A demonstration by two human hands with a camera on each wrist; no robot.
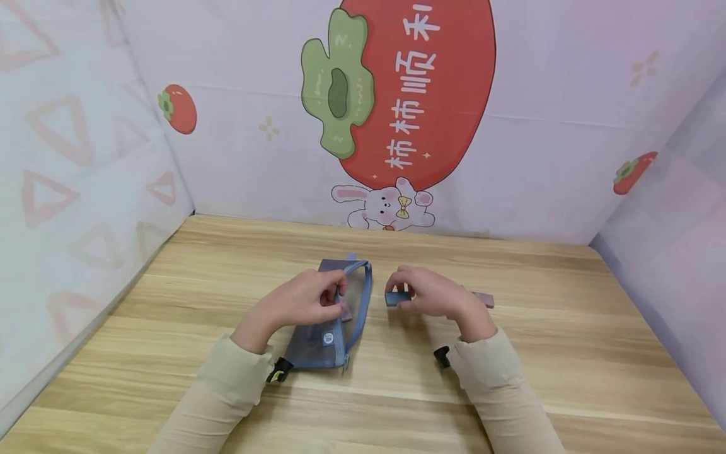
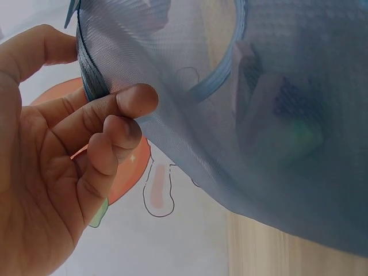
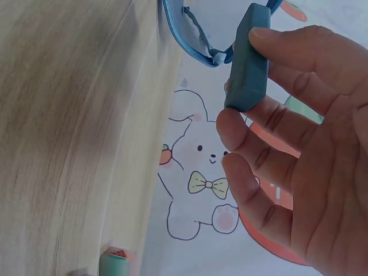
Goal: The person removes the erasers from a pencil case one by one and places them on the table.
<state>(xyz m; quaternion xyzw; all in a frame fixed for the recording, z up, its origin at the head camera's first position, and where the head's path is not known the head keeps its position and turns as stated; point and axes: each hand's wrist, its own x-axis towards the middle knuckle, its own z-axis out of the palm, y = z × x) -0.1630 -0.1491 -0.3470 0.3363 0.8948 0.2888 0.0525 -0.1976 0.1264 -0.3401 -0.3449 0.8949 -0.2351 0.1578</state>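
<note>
Left hand (image 1: pixel 300 299) pinching a mesh pouch (image 1: pixel 315 347), right hand (image 1: pixel 435 294) gripping a block (image 3: pixel 247 69), wooden table (image 1: pixel 391 403) below, printed wall (image 1: pixel 244 164) (rabbit (image 1: pixel 391 209) included) beyond both

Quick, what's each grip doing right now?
Left grip: closed, pinching the blue mesh zip pouch by its edge.
Right grip: closed, holding a blue rectangular block.

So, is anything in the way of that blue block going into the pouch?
Nothing that I can see. In the head view, the right grip holds the blue block just right of the open pouch, with only tabletop showing between them. The left grip holds one edge of the pouch.
</note>
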